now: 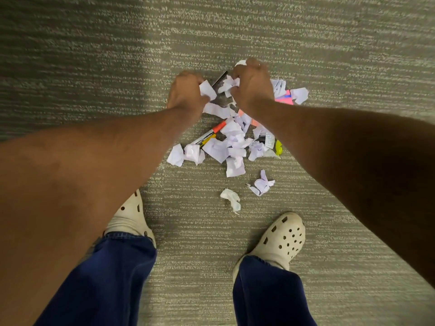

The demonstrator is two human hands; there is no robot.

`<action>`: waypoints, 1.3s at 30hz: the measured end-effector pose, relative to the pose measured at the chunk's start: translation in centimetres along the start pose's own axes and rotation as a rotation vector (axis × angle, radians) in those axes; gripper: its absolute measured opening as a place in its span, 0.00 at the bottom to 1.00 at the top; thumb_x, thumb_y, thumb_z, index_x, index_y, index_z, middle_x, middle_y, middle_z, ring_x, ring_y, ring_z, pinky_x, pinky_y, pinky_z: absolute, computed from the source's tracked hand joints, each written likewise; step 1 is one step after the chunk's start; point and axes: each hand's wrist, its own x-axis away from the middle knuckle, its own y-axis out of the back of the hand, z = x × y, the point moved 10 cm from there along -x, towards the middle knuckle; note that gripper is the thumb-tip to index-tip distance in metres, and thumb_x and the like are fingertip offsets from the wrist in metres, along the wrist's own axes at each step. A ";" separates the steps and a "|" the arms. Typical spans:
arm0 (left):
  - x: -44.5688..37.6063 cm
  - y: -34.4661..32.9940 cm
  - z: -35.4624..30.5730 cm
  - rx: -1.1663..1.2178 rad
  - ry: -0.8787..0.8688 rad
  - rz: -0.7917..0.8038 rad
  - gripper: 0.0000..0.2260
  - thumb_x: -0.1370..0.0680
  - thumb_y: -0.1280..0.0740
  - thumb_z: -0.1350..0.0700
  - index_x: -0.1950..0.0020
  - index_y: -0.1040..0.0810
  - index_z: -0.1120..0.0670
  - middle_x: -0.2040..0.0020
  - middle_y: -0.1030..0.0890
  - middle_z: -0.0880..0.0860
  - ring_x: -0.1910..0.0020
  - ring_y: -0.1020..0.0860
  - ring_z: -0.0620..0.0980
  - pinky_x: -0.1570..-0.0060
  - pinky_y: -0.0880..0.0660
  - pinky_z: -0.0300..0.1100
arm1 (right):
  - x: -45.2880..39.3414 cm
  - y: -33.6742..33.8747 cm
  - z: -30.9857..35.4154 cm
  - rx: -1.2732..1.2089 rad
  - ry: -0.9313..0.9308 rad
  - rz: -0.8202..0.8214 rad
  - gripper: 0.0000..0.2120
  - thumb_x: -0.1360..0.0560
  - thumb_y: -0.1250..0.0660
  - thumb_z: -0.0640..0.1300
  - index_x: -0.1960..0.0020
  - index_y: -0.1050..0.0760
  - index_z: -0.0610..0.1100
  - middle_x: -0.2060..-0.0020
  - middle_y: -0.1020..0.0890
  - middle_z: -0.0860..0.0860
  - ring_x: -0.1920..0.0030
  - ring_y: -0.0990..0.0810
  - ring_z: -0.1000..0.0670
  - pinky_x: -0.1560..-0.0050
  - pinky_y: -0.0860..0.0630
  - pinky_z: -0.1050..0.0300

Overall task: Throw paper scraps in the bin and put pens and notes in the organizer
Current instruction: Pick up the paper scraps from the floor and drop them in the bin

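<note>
A heap of torn white paper scraps (231, 143) lies on the grey carpet in front of my feet. My left hand (186, 91) is closed around a white scrap (207, 89) at the heap's far left. My right hand (253, 84) is closed on crumpled scraps (227, 85) at the far side. An orange-capped marker (213, 132) and a yellow-capped marker (207, 140) stick out of the heap's left side. A black pen (219, 79) shows between my hands. Pink sticky notes (285, 98) lie right of my right wrist. A yellow highlighter (278, 147) peeks out by my right forearm.
Two loose scraps (260, 184) (231, 198) lie nearer to me on the carpet. My cream clogs (281, 238) (130, 216) and blue trouser legs stand just behind them. Neither the bin nor the organizer is in view.
</note>
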 end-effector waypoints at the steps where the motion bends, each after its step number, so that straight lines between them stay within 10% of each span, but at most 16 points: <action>1: 0.1 0.2 0.4 0.059 0.039 -0.018 0.15 0.26 0.21 0.55 0.40 0.14 0.51 0.41 0.15 0.54 0.45 0.16 0.54 0.52 0.24 0.42 | -0.1 0.3 -0.5 -0.073 -0.018 -0.018 0.14 0.23 0.30 0.40 0.38 0.19 0.47 0.34 0.25 0.45 0.34 0.24 0.43 0.41 0.24 0.58; 8: 1.5 1.9 2.6 0.327 0.219 -0.003 0.11 0.25 0.22 0.58 0.43 0.13 0.55 0.47 0.12 0.54 0.51 0.15 0.51 0.53 0.20 0.43 | 1.1 4.6 -5.3 -0.779 -0.379 -0.135 0.13 0.25 0.25 0.39 0.41 0.18 0.43 0.53 0.19 0.52 0.58 0.21 0.53 0.69 0.27 0.71; 16: 7.5 7.0 2.1 0.769 0.447 0.053 0.15 0.28 0.18 0.61 0.45 0.16 0.61 0.46 0.12 0.59 0.52 0.13 0.57 0.51 0.15 0.50 | 6.4 10.1 -4.3 -1.560 -0.531 0.180 0.11 0.19 0.33 0.35 0.38 0.27 0.40 0.45 0.21 0.39 0.47 0.21 0.40 0.42 0.26 0.41; 21: 12.5 12.3 -0.1 1.165 0.555 0.088 0.08 0.26 0.22 0.66 0.51 0.19 0.58 0.53 0.12 0.56 0.54 0.15 0.56 0.43 0.17 0.52 | 10.9 14.1 -0.5 -1.744 -0.582 0.238 0.06 0.17 0.35 0.41 0.46 0.20 0.40 0.50 0.16 0.40 0.52 0.16 0.42 0.46 0.21 0.46; 27: 15.2 22.3 -1.2 1.407 0.607 0.024 0.15 0.25 0.23 0.67 0.40 0.18 0.63 0.50 0.12 0.57 0.61 0.12 0.48 0.64 0.17 0.38 | 13.3 19.6 8.3 -1.840 -0.543 0.283 0.10 0.20 0.31 0.44 0.53 0.12 0.42 0.52 0.13 0.42 0.53 0.13 0.44 0.48 0.15 0.49; 33: 11.8 32.9 -1.4 1.508 0.584 -0.114 0.09 0.26 0.22 0.67 0.49 0.17 0.60 0.60 0.11 0.52 0.64 0.13 0.47 0.59 0.15 0.40 | 8.6 26.5 18.4 -1.963 -0.457 0.256 0.06 0.19 0.32 0.41 0.46 0.19 0.39 0.52 0.12 0.42 0.56 0.12 0.45 0.54 0.15 0.50; 39: 4.2 40.2 -2.9 1.515 0.611 -0.165 0.10 0.24 0.26 0.71 0.47 0.21 0.62 0.51 0.15 0.58 0.66 0.17 0.50 0.62 0.15 0.39 | 0.5 31.5 26.7 -1.861 -0.422 0.247 0.19 0.17 0.34 0.39 0.26 0.27 0.39 0.32 0.20 0.39 0.31 0.21 0.40 0.28 0.26 0.42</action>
